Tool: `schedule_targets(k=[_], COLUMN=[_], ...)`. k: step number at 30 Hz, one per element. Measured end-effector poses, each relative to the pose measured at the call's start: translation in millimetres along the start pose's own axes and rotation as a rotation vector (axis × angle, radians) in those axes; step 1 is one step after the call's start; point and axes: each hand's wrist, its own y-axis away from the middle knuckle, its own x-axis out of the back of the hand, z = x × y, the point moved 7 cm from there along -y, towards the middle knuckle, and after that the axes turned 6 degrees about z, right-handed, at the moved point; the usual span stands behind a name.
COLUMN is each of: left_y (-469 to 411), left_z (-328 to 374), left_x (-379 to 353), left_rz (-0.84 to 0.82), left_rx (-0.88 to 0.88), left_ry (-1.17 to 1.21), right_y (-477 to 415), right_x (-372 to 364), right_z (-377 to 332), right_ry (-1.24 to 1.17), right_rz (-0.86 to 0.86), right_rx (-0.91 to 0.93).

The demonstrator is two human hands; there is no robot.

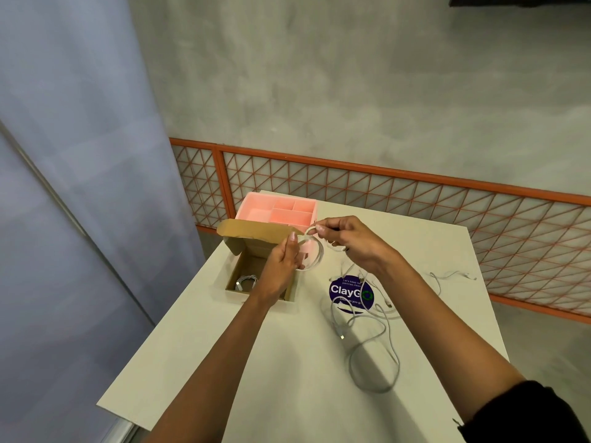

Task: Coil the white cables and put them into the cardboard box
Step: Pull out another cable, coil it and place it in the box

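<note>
I hold a round coil of white cable (315,254) in the air just right of the open cardboard box (237,267). My left hand (283,266) grips the coil's left side. My right hand (347,239) pinches the cable at the coil's top, with a short end trailing under the fingers. One coiled white cable (245,282) lies inside the box. More loose white cables (372,343) sprawl on the white table (287,362) to the right, and another thin one (451,278) lies near the far right edge.
A pink divided organiser tray (277,211) stands behind the box, whose lid flap (246,231) leans open. A round purple sticker (351,294) is on the table. An orange lattice railing (415,199) runs behind the table, and a grey curtain (80,155) hangs at left.
</note>
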Motion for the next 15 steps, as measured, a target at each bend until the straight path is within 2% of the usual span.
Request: schedule_targets(k=[2,5,8,11,15], left_y=[1.3,4.4,7.2,10.2,8.8], left_z=[-1.3,2.0,6.5,11.2,16.4], left_x=[-2.6,-8.0,-6.3,-4.0,-1.3], left_rz=[-0.041,-0.19,-0.326,-0.451,-0.408], left_rx=[0.03,0.111,0.214,0.244,0.223], left_ry=[-0.001,0.107,0.157,0.095,0.08], right_y=[-1.8,-2.5,-1.3,0.8,2.7], right_x=[7.0,17.2,20.8,18.5,19.5], right_z=[-2.2,0.1,4.8,6.2,2.4], right_ry=[-0.039,-0.119,-0.192,-0.248,-0.132], right_rz=[0.056,0.139,0.139,0.108,0.136], right_rx=[-0.014,-0.062,-0.111,-0.125,-0.101])
